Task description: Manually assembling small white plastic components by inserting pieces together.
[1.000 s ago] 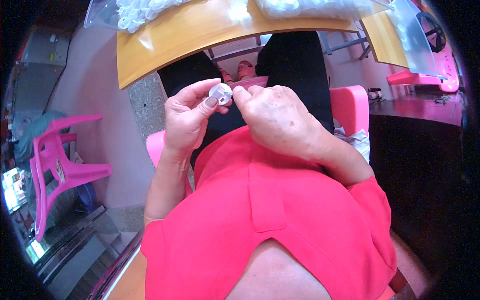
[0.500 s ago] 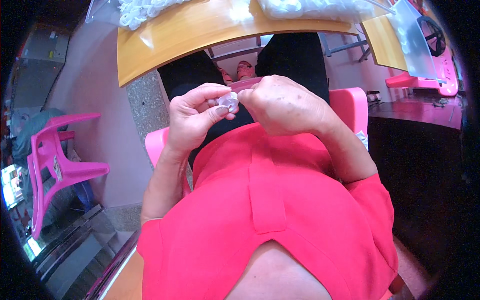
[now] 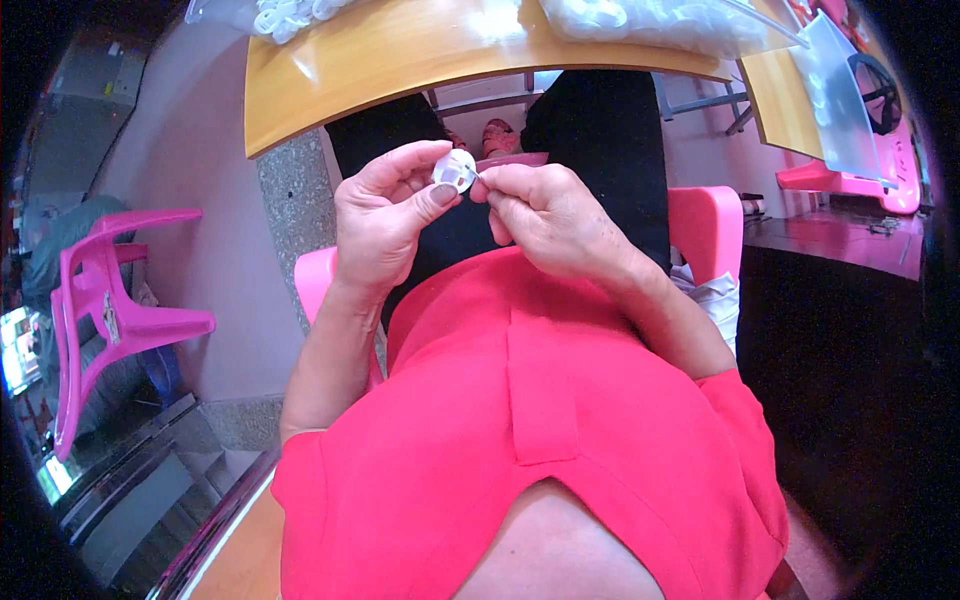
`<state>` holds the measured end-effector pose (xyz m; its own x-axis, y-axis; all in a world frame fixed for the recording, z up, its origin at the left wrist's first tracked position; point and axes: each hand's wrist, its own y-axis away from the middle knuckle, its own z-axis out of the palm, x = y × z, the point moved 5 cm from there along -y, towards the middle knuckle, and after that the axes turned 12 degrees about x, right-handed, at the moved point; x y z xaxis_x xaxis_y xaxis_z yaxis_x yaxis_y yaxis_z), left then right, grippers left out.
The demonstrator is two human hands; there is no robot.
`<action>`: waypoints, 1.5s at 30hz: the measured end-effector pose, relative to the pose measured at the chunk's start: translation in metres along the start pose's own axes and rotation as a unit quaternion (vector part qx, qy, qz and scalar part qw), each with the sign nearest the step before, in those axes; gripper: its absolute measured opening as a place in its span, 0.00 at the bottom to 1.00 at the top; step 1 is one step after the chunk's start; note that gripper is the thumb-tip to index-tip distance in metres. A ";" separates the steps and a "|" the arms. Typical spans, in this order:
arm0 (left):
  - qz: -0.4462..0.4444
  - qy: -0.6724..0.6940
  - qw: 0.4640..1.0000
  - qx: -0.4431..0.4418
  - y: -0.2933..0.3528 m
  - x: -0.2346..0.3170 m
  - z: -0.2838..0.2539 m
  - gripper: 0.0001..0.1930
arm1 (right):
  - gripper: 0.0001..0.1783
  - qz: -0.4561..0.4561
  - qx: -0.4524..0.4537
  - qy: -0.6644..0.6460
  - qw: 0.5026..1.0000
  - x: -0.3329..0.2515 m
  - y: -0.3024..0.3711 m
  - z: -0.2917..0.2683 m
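Note:
A small round white plastic piece [image 3: 452, 168] with slots or openings in its face is pinched between the thumb and fingers of my left hand [image 3: 380, 210]. Close against its right edge, my right hand [image 3: 560, 215] has its thumb and forefinger pressed together. A thin, narrow thing seems to stick out from those fingertips toward the piece; it is too small to name. Both hands are above my lap, in front of the table's near edge.
Ahead is a wooden table [image 3: 400, 75] bearing clear containers of white plastic rings [image 3: 290, 15]. A translucent bin [image 3: 840, 110] stands at the far right. To the left is a pink plastic stool [image 3: 130, 325]; a dark surface [image 3: 820, 300] lies to the right.
My right hand has turned and drawn slightly lower, showing more of its fingers. The white piece now faces up more, with its round face visible. The left hand still holds it.

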<state>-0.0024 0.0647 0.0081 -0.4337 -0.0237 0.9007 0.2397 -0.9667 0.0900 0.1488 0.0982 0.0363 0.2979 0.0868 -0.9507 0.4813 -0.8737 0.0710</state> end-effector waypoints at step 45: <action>0.182 -0.252 0.950 -0.002 0.011 -0.004 0.012 0.12 | 0.14 -0.090 -0.151 0.399 0.900 -0.022 -0.003 0.007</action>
<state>0.0121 0.0575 0.0109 0.1492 -0.2328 0.9610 0.2907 -0.9186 -0.2676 0.1353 0.0954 0.0551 0.6319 0.6353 -0.4440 0.7473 -0.6514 0.1314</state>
